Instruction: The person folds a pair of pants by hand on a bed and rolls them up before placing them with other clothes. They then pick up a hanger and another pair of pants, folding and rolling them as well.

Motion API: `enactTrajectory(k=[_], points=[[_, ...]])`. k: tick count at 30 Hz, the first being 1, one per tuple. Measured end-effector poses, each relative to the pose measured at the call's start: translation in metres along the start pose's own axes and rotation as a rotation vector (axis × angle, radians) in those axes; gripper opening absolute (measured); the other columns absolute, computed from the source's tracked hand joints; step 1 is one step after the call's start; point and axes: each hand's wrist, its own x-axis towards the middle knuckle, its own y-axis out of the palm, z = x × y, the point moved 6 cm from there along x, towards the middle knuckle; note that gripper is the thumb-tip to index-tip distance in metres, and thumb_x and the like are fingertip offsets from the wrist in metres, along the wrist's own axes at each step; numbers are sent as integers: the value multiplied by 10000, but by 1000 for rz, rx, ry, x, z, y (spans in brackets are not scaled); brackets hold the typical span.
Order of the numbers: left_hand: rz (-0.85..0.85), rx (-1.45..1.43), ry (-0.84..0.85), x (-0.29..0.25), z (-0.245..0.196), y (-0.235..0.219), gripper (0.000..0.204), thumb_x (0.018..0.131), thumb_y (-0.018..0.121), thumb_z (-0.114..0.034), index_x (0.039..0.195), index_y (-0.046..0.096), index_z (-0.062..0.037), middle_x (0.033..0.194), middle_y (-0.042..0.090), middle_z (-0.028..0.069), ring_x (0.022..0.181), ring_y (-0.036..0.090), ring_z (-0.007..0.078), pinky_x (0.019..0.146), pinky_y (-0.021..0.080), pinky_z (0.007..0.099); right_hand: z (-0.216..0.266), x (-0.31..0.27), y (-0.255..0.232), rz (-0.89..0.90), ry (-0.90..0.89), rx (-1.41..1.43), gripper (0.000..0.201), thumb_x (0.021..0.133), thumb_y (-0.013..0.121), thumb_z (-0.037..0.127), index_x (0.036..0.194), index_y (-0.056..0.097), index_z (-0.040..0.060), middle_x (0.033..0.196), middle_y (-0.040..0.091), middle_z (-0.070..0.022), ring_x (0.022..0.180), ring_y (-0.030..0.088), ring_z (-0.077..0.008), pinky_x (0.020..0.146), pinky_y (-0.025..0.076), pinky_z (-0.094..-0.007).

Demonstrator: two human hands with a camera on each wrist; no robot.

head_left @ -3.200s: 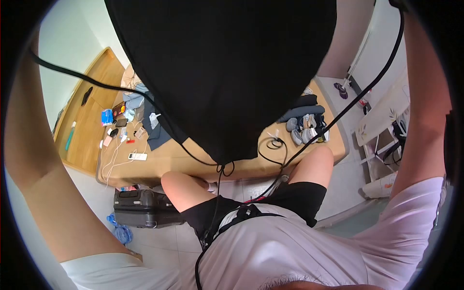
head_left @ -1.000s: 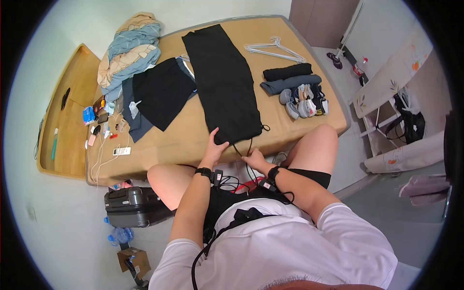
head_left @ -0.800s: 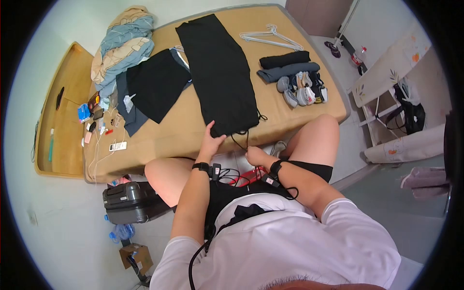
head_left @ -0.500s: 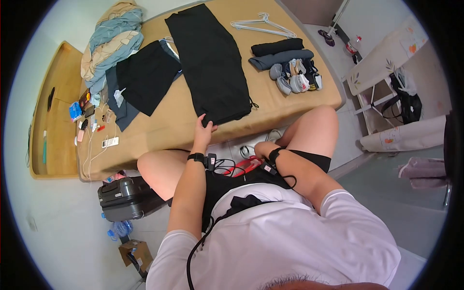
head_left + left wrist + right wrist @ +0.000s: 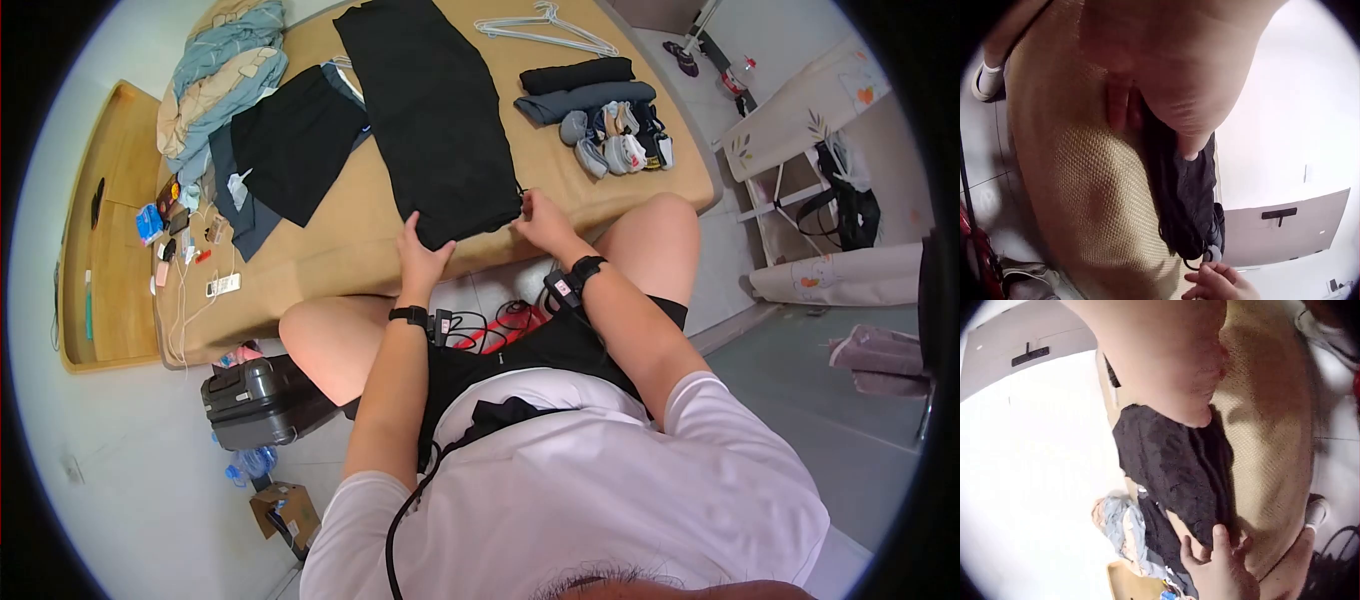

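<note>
Black drawstring trousers (image 5: 440, 120), folded lengthwise, lie flat on the bed with their near end toward me. My left hand (image 5: 425, 260) grips the near left corner, with a finger along the side and the thumb at the near edge. At the near right corner is my right hand (image 5: 548, 225); in the left wrist view its curled fingertips meet the loop of the black drawstring (image 5: 1191, 264). The right wrist view shows the fabric running between both hands, with part of it hidden by my right hand.
Left of the trousers lie black shorts (image 5: 300, 150) over darker clothes. Rolled garments (image 5: 590, 100), paired socks (image 5: 625, 153) and white hangers (image 5: 550, 30) are on the right. Small items and a bunched quilt (image 5: 220, 90) occupy the left side. A suitcase (image 5: 260, 400) stands below.
The trousers, earlier held up high before me, now lie on the bed. My right hand has moved from near my lap up to their right corner; the left stays at the left corner.
</note>
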Motion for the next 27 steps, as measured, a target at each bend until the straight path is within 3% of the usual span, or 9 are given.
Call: enactTrajectory(k=[1, 3, 7, 8, 13, 18, 20, 24, 27], points=[[-3, 3, 2, 2, -8, -7, 763, 766, 879, -147, 1423, 502, -52, 1241, 567, 252, 1014, 643, 343, 815, 573, 381, 0, 5, 10, 15, -68, 57, 589, 814, 788, 184, 1326, 525, 59, 1144, 684, -218, 1076, 672, -387, 913, 535, -454], [359, -237, -363, -2, 4, 5, 667, 767, 879, -163, 1362, 587, -90, 1292, 567, 264, 1017, 643, 391, 885, 558, 434, -5, 10, 23, -94, -137, 81, 603, 808, 775, 157, 1343, 512, 63, 1180, 665, -225, 1087, 663, -379, 906, 531, -449], [188, -127, -136, -3, 19, 3, 431, 870, 775, -110, 1273, 626, -73, 1117, 644, 241, 1041, 676, 362, 788, 580, 381, 1, 11, 26, -187, -83, 184, 646, 798, 723, 82, 1398, 485, 71, 1072, 628, -183, 966, 651, -315, 850, 529, -404], [189, -122, -141, -7, 28, 9, 431, 870, 775, -110, 1273, 626, -73, 1117, 644, 241, 1041, 676, 362, 788, 580, 381, 3, 11, 24, -180, -53, 201, 649, 785, 677, 35, 1404, 488, 79, 1133, 643, -204, 1012, 654, -367, 893, 527, -419], [228, -696, -631, -18, 47, 26, 385, 986, 517, 18, 1365, 494, -46, 1137, 663, 213, 779, 725, 243, 706, 604, 329, 21, 12, 23, -219, -226, 162, 594, 783, 634, -4, 1363, 525, 62, 1269, 630, -227, 1113, 628, -426, 955, 511, -453], [206, -770, -610, -11, 37, 14, 420, 996, 392, 78, 1394, 435, -50, 1172, 624, 195, 738, 707, 193, 672, 611, 309, 30, 12, 27, -246, -444, 157, 544, 783, 631, -26, 1311, 592, 99, 1249, 630, -208, 1188, 593, -409, 999, 509, -452], [212, -789, -640, -10, 28, 10, 433, 993, 358, 96, 1393, 428, -54, 1234, 594, 207, 757, 704, 194, 682, 616, 311, 39, 5, 22, -109, -310, -56, 512, 787, 642, -28, 1278, 622, 115, 1166, 624, -202, 1150, 600, -405, 983, 519, -453], [129, -801, -579, -14, 32, 18, 364, 961, 388, 78, 1283, 497, -49, 1066, 615, 151, 705, 652, 171, 660, 604, 303, 60, -6, 6, -202, -378, -148, 498, 791, 672, -10, 1271, 630, 114, 1136, 601, -198, 1107, 610, -408, 964, 526, -459], [162, -708, -579, -28, 50, 29, 257, 941, 459, 34, 1167, 564, -33, 937, 608, 109, 674, 624, 156, 652, 593, 290, 30, -2, 25, 9, -117, -258, 502, 785, 712, 21, 1273, 634, 109, 1196, 582, -209, 1129, 604, -415, 983, 523, -460]])
